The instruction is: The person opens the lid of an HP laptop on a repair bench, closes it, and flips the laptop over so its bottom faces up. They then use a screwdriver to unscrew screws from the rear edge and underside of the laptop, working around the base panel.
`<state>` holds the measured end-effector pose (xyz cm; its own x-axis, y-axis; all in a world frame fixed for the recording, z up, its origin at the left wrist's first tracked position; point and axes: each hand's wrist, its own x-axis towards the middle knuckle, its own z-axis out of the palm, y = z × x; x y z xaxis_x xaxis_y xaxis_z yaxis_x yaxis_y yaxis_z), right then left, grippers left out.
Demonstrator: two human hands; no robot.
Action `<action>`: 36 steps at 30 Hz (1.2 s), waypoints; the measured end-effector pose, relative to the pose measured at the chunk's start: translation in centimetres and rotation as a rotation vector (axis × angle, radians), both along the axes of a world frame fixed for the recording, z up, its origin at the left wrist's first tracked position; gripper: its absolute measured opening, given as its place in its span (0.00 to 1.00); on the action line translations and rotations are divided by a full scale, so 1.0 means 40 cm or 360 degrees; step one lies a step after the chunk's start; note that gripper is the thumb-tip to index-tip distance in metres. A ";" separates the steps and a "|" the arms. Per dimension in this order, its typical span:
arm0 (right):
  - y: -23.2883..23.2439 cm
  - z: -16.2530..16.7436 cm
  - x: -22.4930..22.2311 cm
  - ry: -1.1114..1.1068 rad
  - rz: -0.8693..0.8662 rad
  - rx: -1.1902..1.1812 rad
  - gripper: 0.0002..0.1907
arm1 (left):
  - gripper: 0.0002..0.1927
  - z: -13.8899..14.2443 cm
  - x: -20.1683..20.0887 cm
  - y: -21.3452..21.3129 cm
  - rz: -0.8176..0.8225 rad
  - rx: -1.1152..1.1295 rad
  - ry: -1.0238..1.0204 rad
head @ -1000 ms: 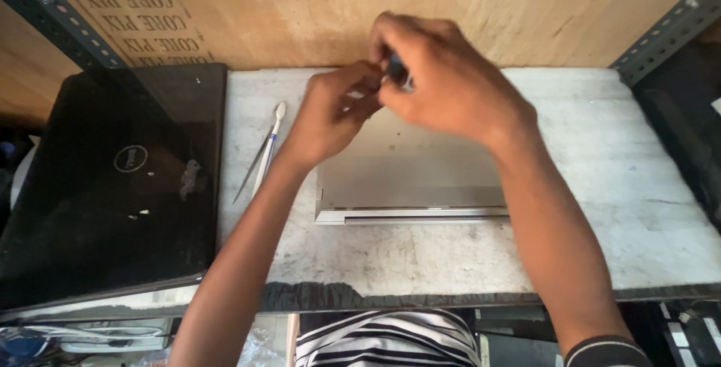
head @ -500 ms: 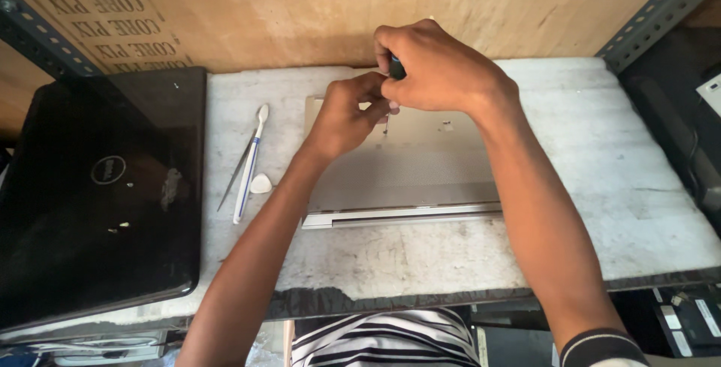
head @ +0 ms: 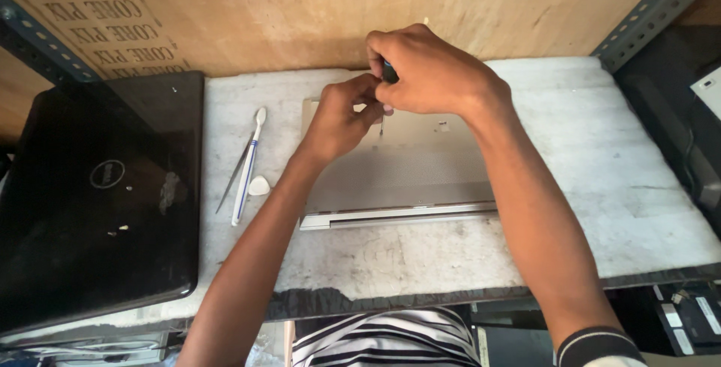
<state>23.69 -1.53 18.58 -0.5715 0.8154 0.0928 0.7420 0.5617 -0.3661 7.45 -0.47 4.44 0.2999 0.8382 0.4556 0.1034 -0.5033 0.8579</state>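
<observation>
A silver laptop (head: 409, 175) lies closed, underside up, in the middle of the white work surface (head: 601, 179). My right hand (head: 428, 70) is wrapped around the dark handle of a small screwdriver (head: 388, 74), whose thin shaft points down onto the laptop's base near its far edge. My left hand (head: 342, 115) pinches the shaft just below the handle, fingertips against my right hand.
A closed black laptop (head: 98, 202) fills the left side. Between the two laptops lie a white spudger (head: 248, 163), thin metal tweezers (head: 229, 185) and a white pick (head: 258, 185). A plywood wall (head: 315, 6) backs the surface. Dark metal shelf posts stand at both sides.
Both hands and the screwdriver stay on the same spot of the silver laptop. The view has shifted, so everything sits lower and further right in the picture.
</observation>
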 end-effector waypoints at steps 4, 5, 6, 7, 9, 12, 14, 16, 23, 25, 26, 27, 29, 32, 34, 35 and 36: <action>0.002 -0.009 0.001 -0.0037 -0.0033 0.0035 0.09 | 0.07 -0.014 0.006 0.010 0.0003 0.0149 -0.0024; 0.002 -0.016 0.001 -0.0044 -0.0046 0.0048 0.09 | 0.08 -0.019 0.008 0.012 0.0030 0.0163 -0.0018; 0.000 -0.025 0.002 -0.0079 -0.0109 0.0076 0.11 | 0.09 -0.024 0.012 0.013 0.0057 0.0177 -0.0012; -0.001 -0.034 0.001 -0.0112 -0.0172 0.0111 0.14 | 0.10 -0.027 0.013 0.017 0.0084 0.0196 -0.0006; 0.002 -0.052 0.000 -0.0037 -0.0163 0.0265 0.15 | 0.10 -0.030 0.012 0.023 0.0110 0.0128 0.0008; 0.008 -0.071 0.010 0.0161 -0.0025 0.0351 0.10 | 0.11 -0.036 0.021 0.023 0.0120 0.0219 -0.0015; 0.024 -0.063 0.024 0.0152 -0.0043 0.0071 0.08 | 0.11 -0.033 0.029 0.027 0.0187 0.0266 -0.0014; 0.026 -0.060 0.038 0.0186 0.0039 0.0065 0.09 | 0.13 -0.036 0.045 0.025 0.0306 0.0195 0.0007; 0.007 -0.030 0.032 0.0109 0.0094 -0.0082 0.10 | 0.14 -0.044 0.051 0.019 0.0376 0.0260 0.0019; -0.014 -0.026 0.023 0.0022 -0.0076 0.0005 0.12 | 0.12 -0.044 0.047 0.021 0.0349 0.0191 0.0034; -0.020 -0.023 0.018 -0.0023 -0.0153 0.0056 0.13 | 0.12 -0.041 0.044 0.025 0.0313 0.0201 0.0010; -0.025 -0.020 0.014 -0.0029 -0.0198 0.0019 0.14 | 0.13 -0.040 0.041 0.026 0.0277 0.0206 -0.0018; -0.034 -0.020 0.011 -0.0046 -0.0287 -0.0064 0.16 | 0.12 -0.039 0.029 0.027 0.0105 0.0173 -0.0089; -0.033 -0.029 0.013 0.0030 -0.0173 0.0091 0.16 | 0.08 -0.036 0.009 0.027 -0.0192 -0.0011 -0.0186; -0.028 -0.044 0.016 0.0023 -0.0184 0.0158 0.17 | 0.06 -0.036 0.007 0.028 -0.0235 -0.0231 -0.0216; -0.020 -0.049 0.016 0.0015 -0.0181 0.0199 0.17 | 0.05 -0.033 0.005 0.034 -0.0221 -0.0193 -0.0202; -0.010 -0.051 0.020 0.0045 -0.0106 0.0209 0.16 | 0.05 -0.034 0.007 0.035 -0.0209 -0.0169 -0.0193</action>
<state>24.47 -1.93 16.55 -0.5121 0.8312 0.2165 0.7696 0.5560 -0.3141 7.74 0.92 3.10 0.3581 0.8407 0.4062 -0.0647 -0.4117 0.9090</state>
